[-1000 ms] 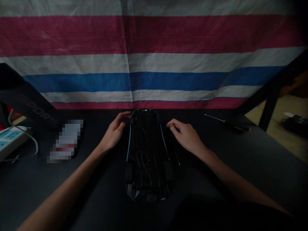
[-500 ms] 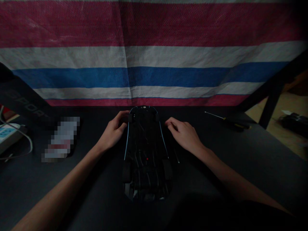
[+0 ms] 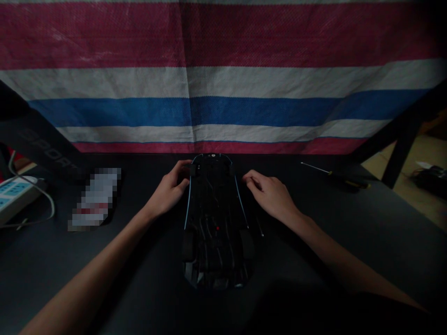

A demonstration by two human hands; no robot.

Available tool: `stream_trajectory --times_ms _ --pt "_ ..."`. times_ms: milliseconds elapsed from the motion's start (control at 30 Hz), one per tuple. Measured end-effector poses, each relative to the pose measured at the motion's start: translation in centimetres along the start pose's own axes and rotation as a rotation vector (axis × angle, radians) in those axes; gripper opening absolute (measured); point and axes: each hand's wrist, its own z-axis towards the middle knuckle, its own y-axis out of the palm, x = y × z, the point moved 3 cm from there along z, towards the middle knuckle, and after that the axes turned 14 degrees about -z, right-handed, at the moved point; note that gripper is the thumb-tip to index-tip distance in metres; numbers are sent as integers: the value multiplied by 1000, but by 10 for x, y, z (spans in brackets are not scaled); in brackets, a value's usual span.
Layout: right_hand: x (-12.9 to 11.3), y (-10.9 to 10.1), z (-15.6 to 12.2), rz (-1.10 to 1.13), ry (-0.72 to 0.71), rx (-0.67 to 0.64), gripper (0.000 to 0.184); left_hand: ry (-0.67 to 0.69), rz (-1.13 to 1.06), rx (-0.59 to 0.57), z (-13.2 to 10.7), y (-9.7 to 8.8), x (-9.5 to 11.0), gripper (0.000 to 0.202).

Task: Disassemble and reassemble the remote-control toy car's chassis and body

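A toy car (image 3: 217,209) lies upside down on the dark table, its black underside and wheels facing up and thin light-blue body edges showing. My left hand (image 3: 173,184) rests at the car's far left side. Its thumb and fingers are apart, the fingertips at the body edge, partly hidden there. On the other side, my right hand (image 3: 267,188) lies on the table with curled fingers, a small gap from the car. Whether anything is inside that curl is hidden. Just nearer than it, a thin metal rod (image 3: 260,227) shows beside the car; its other end is too dark to make out.
A screwdriver (image 3: 344,179) with a black and yellow handle lies at the back right. On the left are a blurred-out pale object (image 3: 98,197) and a white power strip (image 3: 17,193) with a cable. A striped woven sheet (image 3: 223,111) hangs behind the table.
The whole view has shifted, so everything sits slightly farther right in the picture. Both hands and the toy car keep their places relative to each other.
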Motion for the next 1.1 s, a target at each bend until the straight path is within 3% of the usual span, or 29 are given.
stream_trajectory --times_ms 1100 --pt "-1 -1 0 -5 -3 -13 25 8 -11 -17 0 1 1 55"
